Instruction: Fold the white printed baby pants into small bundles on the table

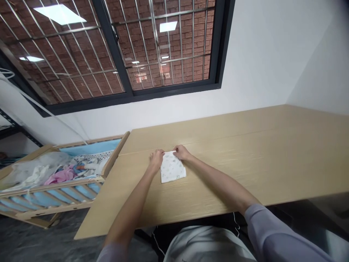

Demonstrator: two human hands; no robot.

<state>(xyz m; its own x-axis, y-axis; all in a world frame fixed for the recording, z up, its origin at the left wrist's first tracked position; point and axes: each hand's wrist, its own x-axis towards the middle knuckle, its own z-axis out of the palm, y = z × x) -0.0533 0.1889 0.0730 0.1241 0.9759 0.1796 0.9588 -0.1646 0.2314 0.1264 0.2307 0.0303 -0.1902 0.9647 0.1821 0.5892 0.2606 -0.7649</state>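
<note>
Light, limp folded cloth [172, 169] lying flat on the table [240, 163], pinched at its top corners by left hand [156, 161] and right hand [182, 153], both closed on the fabric; soft enough to sag, so best held by those corners.

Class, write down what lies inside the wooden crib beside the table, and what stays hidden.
Inside the wooden crib lie a white translucent bundle, a pink garment and a dotted white cloth, against blue padding. The heap covers the crib's floor, which cannot be seen.
</note>
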